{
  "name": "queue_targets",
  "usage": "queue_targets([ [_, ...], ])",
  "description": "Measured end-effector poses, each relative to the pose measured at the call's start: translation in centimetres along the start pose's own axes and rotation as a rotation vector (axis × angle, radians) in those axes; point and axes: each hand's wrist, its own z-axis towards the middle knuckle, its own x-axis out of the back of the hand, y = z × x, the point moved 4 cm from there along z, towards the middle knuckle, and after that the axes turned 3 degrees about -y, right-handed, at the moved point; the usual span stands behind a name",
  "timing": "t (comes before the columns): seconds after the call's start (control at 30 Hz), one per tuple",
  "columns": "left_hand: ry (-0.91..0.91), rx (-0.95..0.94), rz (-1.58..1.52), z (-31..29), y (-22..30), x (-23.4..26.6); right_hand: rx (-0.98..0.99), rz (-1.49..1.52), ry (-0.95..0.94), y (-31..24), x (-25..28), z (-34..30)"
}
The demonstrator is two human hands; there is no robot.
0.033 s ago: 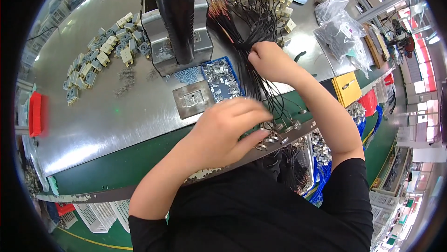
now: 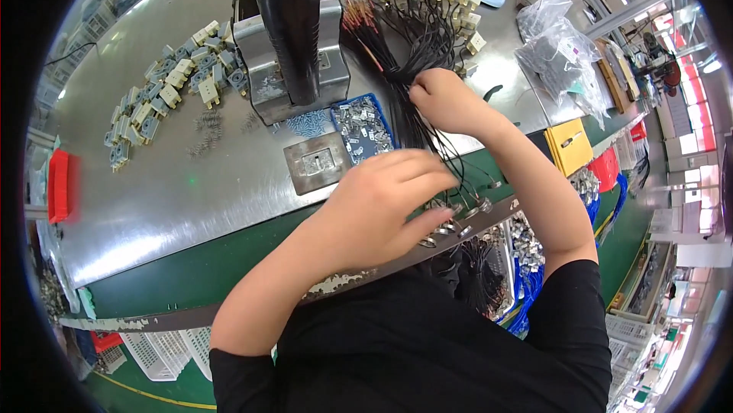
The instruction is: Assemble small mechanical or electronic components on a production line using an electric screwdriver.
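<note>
Blue rectangular tray (image 2: 384,117) is holding silvery metal pieces (image 2: 360,123); right hand (image 2: 447,101) is clasping black cables (image 2: 408,66); left hand (image 2: 389,203) is curving, loosely spread.

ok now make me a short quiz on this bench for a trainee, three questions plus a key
1. Multiple choice. What is the right hand at?
A. The red bin
B. The black cables
C. The clear plastic bag

2. True or false. The blue tray with small metal parts lies to the right of the square metal block.

3. Fill in the missing word. The thumb and fingers of the left hand stand ____ (apart or together).

Key: 1. B; 2. true; 3. apart.
</note>
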Motion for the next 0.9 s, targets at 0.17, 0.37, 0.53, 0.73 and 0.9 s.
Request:
queue_targets([
  [0.17, -0.199, -0.066, 0.209, 2.7, -1.8, -3.0, -0.335, 0.827, -0.312, 0.3, -0.1, -3.0],
  [0.37, -0.340, -0.072, 0.254, 3.0, -1.6, -4.3, -0.301, 0.729, -0.287, 0.5, 1.8, -8.3],
  [0.53, -0.331, -0.074, 0.210, 3.6, -2.1, -5.2, -0.018, 0.520, -0.261, 0.5, 2.2, -9.8],
  [0.73, -0.304, -0.055, 0.187, 3.8, -2.1, -5.9, -0.021, 0.284, -0.274, 0.2, 3.8, -10.2],
  [0.9, -0.301, -0.048, 0.120, 3.7, -1.8, -5.0, -0.216, 0.441, 0.036, 0.4, 6.1, -9.8],
])
